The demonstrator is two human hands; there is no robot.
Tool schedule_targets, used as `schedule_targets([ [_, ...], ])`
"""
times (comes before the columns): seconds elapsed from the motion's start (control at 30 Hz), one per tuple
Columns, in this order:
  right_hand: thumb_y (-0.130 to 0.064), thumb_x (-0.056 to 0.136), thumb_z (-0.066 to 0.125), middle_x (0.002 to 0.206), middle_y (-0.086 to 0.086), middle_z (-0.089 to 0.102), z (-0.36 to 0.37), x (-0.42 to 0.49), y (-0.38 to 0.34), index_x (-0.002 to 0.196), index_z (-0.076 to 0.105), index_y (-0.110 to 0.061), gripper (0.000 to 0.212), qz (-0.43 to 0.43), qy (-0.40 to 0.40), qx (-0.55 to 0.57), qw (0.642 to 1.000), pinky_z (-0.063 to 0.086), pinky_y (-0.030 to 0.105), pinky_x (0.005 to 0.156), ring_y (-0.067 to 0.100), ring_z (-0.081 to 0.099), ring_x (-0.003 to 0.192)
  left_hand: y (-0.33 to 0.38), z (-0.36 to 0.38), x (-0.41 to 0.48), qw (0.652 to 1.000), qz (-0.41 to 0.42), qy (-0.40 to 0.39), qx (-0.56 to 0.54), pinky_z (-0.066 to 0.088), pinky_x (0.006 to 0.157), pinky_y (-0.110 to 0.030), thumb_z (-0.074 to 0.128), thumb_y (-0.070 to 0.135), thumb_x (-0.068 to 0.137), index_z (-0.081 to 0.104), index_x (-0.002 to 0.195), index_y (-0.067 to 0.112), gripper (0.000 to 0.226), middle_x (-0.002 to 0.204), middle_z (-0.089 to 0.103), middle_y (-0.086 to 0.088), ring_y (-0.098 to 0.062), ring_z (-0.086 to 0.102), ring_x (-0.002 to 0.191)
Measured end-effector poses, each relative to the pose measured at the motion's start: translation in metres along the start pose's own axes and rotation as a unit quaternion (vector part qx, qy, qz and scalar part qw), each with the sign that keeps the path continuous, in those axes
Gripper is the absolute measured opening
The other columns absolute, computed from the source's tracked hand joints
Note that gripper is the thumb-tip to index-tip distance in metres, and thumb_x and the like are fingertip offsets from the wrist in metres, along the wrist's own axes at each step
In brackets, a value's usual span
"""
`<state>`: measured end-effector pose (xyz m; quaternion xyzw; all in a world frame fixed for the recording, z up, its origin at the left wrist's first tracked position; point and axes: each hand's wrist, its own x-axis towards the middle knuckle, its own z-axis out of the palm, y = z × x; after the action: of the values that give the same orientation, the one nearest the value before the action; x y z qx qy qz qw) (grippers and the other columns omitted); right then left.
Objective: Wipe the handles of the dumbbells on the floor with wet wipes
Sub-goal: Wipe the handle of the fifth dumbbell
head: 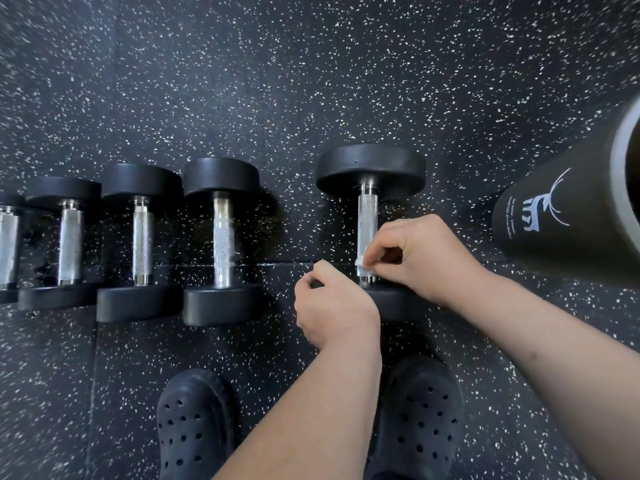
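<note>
The rightmost dumbbell [370,168] lies on the speckled floor [311,81], apart from the row; the right hand [422,258] pinches a small wet wipe [362,263] against the near end of the handle [367,220], fingers hiding most of the wipe; the left hand [336,306] curls over the near head [391,303], fingertips out of sight; the leftmost dumbbell [7,244] is cut off by the frame edge.

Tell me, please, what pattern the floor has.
Black with small white speckles; the floor shows best in the head view.
</note>
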<state>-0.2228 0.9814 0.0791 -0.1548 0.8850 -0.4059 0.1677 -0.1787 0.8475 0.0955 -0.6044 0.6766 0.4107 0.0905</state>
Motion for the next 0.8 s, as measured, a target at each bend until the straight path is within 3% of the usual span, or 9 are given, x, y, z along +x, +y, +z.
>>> schedule_targets([
  [0.2, -0.011, 0.075, 0.091, 0.079, -0.013, 0.078, -0.003, -0.010, 0.006, 0.077, 0.080, -0.026, 0.019, 0.116, -0.033, 0.113, 0.986, 0.058, 0.028, 0.083, 0.007, 0.073, 0.079, 0.000, 0.000, -0.001, 1.000, -0.005, -0.001, -0.002, 0.053, 0.090, -0.045, 0.038, 0.053, 0.094, 0.069, 0.098, 0.026, 0.041, 0.093, 0.068, 0.004, -0.031, 0.063, 0.099],
  [0.33, -0.011, 0.074, 0.094, 0.085, -0.004, 0.080, -0.004, -0.010, 0.018, 0.078, 0.077, -0.019, 0.019, 0.160, -0.061, 0.180, 0.969, 0.060, 0.033, 0.087, 0.017, 0.076, 0.084, 0.000, 0.000, -0.002, 1.000, 0.000, 0.002, -0.004, 0.054, 0.091, -0.047, 0.036, 0.054, 0.091, 0.068, 0.094, 0.026, 0.043, 0.091, 0.068, 0.005, -0.030, 0.064, 0.096],
  [0.43, -0.003, 0.075, 0.092, 0.087, 0.004, 0.081, 0.001, -0.011, 0.032, 0.084, 0.071, -0.007, 0.023, 0.200, -0.072, 0.232, 0.949, 0.063, 0.031, 0.083, 0.024, 0.078, 0.084, 0.001, 0.000, -0.002, 1.000, -0.001, 0.003, -0.002, 0.052, 0.088, -0.044, 0.038, 0.051, 0.095, 0.069, 0.099, 0.024, 0.042, 0.094, 0.067, 0.004, -0.031, 0.063, 0.098],
  [0.57, 0.016, 0.079, 0.079, 0.090, 0.009, 0.080, 0.024, -0.001, 0.046, 0.096, 0.064, -0.005, 0.030, 0.243, -0.078, 0.302, 0.918, 0.058, 0.025, 0.078, 0.012, 0.073, 0.080, 0.002, 0.000, -0.005, 1.000, -0.002, 0.005, 0.000, 0.048, 0.082, -0.041, 0.039, 0.050, 0.096, 0.069, 0.101, 0.024, 0.041, 0.093, 0.067, 0.004, -0.030, 0.062, 0.097],
  [0.7, 0.023, 0.084, 0.062, 0.108, 0.016, 0.080, 0.034, 0.013, 0.050, 0.118, 0.063, -0.006, 0.045, 0.247, -0.132, 0.333, 0.900, 0.058, 0.040, 0.096, 0.029, 0.076, 0.103, 0.003, -0.001, -0.005, 1.000, -0.001, 0.002, 0.006, 0.043, 0.078, -0.039, 0.039, 0.047, 0.098, 0.070, 0.102, 0.021, 0.041, 0.090, 0.064, 0.005, -0.029, 0.061, 0.095],
  [0.8, 0.027, 0.086, 0.056, 0.114, 0.015, 0.078, 0.032, 0.018, 0.043, 0.117, 0.059, -0.010, 0.049, 0.230, -0.195, 0.370, 0.879, 0.057, 0.038, 0.102, 0.027, 0.074, 0.113, 0.003, -0.001, -0.004, 1.000, -0.003, -0.002, 0.005, 0.041, 0.079, -0.038, 0.039, 0.047, 0.098, 0.070, 0.103, 0.021, 0.041, 0.089, 0.059, 0.009, -0.028, 0.059, 0.096],
])
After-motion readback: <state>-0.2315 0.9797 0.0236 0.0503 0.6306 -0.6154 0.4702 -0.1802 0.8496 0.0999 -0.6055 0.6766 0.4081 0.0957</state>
